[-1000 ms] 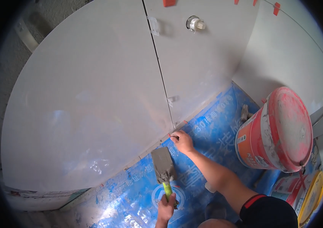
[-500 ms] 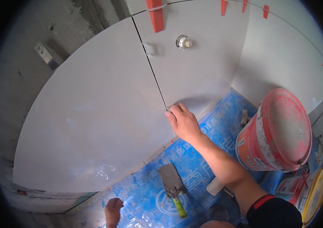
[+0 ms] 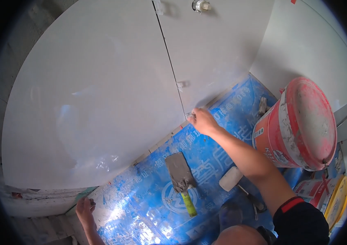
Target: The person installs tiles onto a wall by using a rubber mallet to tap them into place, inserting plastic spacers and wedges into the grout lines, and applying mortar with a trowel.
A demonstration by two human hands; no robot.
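Two large pale grey wall tiles, the left tile [image 3: 96,90] and the right tile [image 3: 218,49], meet at a narrow dark seam [image 3: 168,49]. My right hand [image 3: 203,121] pinches a small whitish, see-through tile clip at the foot of this seam, just above the floor. Higher on the seam sit another clear tile clip [image 3: 180,85] and a further clip [image 3: 158,7]. Off to the lower left, my left hand [image 3: 85,211] is held with curled fingers near the left tile's lower edge; what is in them, if anything, I cannot make out.
Blue printed sheeting [image 3: 141,204] covers the floor. On it lie a mortar-smeared trowel [image 3: 180,173] with a green handle and a white-headed mallet [image 3: 230,179]. A red lidded bucket [image 3: 292,126] and a yellow-rimmed bucket [image 3: 337,200] stand at right. A pipe fitting [image 3: 201,5] juts from the wall.
My right hand has moved down the seam to its foot, and a clear clip now shows where it was. My left hand has shifted left. The view has tilted downward.
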